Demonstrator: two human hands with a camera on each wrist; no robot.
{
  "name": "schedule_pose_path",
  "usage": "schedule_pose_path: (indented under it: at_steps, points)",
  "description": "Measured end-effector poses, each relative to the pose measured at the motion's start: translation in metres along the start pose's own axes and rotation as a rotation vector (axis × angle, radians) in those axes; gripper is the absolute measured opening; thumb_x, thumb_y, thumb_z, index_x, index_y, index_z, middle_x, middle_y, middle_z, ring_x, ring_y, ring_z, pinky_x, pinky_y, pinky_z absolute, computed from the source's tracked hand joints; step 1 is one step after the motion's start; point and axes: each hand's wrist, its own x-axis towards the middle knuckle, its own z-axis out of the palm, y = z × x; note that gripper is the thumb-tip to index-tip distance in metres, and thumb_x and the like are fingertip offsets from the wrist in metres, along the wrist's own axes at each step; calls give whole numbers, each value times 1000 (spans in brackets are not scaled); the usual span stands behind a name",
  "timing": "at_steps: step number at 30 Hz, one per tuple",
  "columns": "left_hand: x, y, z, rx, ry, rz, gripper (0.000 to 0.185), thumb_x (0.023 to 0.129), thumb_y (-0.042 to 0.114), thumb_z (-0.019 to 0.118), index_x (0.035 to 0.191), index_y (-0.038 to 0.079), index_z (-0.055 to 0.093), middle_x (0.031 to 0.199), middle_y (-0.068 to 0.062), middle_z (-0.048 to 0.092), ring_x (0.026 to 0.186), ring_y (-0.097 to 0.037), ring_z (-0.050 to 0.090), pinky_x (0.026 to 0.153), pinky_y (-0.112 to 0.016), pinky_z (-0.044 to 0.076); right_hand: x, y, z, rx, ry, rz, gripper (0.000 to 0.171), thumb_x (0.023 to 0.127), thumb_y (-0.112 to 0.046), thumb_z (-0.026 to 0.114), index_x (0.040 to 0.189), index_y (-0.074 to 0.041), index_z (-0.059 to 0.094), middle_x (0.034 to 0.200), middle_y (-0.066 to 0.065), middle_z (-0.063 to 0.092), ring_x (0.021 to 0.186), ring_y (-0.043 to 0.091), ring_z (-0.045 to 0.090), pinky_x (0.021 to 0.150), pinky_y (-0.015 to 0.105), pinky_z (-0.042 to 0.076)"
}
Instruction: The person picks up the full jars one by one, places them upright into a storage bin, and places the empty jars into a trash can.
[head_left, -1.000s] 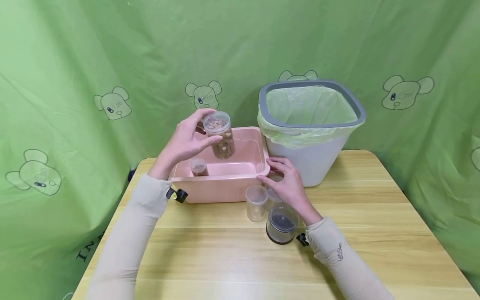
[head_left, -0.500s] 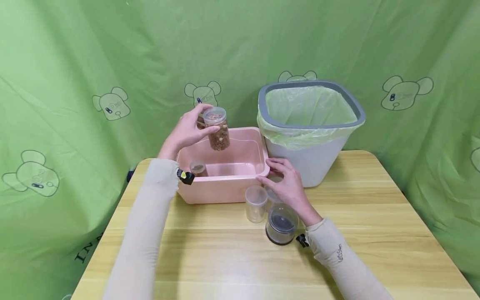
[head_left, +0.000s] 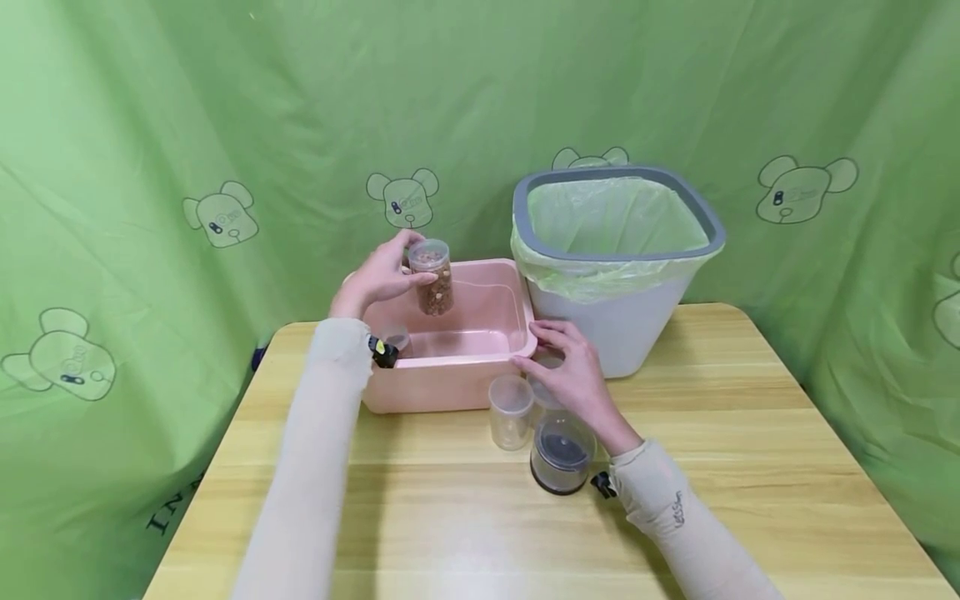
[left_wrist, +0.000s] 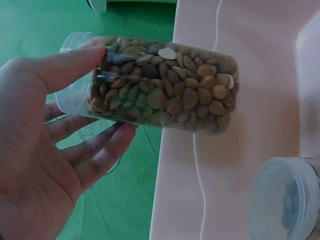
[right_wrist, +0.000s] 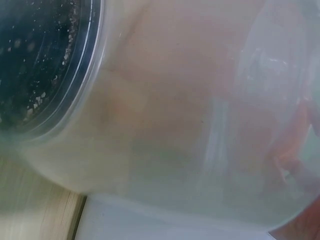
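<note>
My left hand (head_left: 382, 271) grips a clear jar of almonds (head_left: 437, 296) near its lid, holding it above the pink tub (head_left: 450, 387). In the left wrist view, the thumb lies on one side of the almond jar (left_wrist: 165, 85) and fingertips touch the other. A second lidded jar (head_left: 395, 337) is inside the tub at the left, partly hidden by my wrist camera. My right hand (head_left: 570, 371) holds the tub's near right corner between thumb and fingers. Most of the right wrist view is a close, blurred clear container (right_wrist: 165, 125).
A clear plastic jar (head_left: 512, 417) stands before the tub, with another clear jar (head_left: 543, 392) partly behind my right hand. Nearer is a clear container with a dark base (head_left: 562, 454). A white bin (head_left: 615, 325) with a green liner stands right of the tub on the wooden table (head_left: 450, 517).
My left forearm has swung right and forward. The almond jar rose slightly, then came down again over the tub. The right hand has kept its place at the corner.
</note>
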Motion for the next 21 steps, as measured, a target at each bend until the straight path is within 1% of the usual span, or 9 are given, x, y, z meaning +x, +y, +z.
schedule_pose_path:
  at_steps: [2,7,10,16,19,21]
  points:
    - [1,-2,1,-1,-9,-13,67,94,26,77,147,6,41,137,-20,59,125,-36,60,112,-51,48,0,1,0,-3,3,-1,63,81,-20,91,134,2,66,134,17,60,110,34,70,96,41,60]
    - [4,-7,2,35,-22,-29,67,94,26,77,145,4,40,136,-21,60,124,-36,60,110,-50,49,-1,0,0,-4,8,-4,63,80,-20,91,134,1,67,134,16,60,109,33,71,95,42,60]
    - [6,-8,3,47,-23,-28,67,94,26,77,145,3,40,135,-21,60,123,-36,60,110,-50,49,-2,1,0,-4,6,-4,63,80,-20,91,133,1,67,134,16,60,108,34,71,95,42,60]
    - [10,-8,5,41,-21,-22,68,93,27,78,146,5,41,136,-20,59,125,-36,60,111,-52,48,-3,1,0,-10,7,-10,62,80,-20,91,133,2,67,135,16,60,108,33,71,95,41,60]
    - [13,-10,6,47,-43,-23,70,92,27,79,147,7,41,137,-19,59,125,-36,59,112,-52,48,-2,1,0,-12,11,-23,62,80,-20,91,133,2,67,134,17,60,108,33,71,94,41,61]
    - [15,-11,7,67,-67,-15,74,92,27,80,151,9,40,142,-19,57,129,-37,57,114,-54,45,-2,0,0,-11,12,-29,62,80,-21,91,133,2,67,134,17,61,108,33,71,94,40,61]
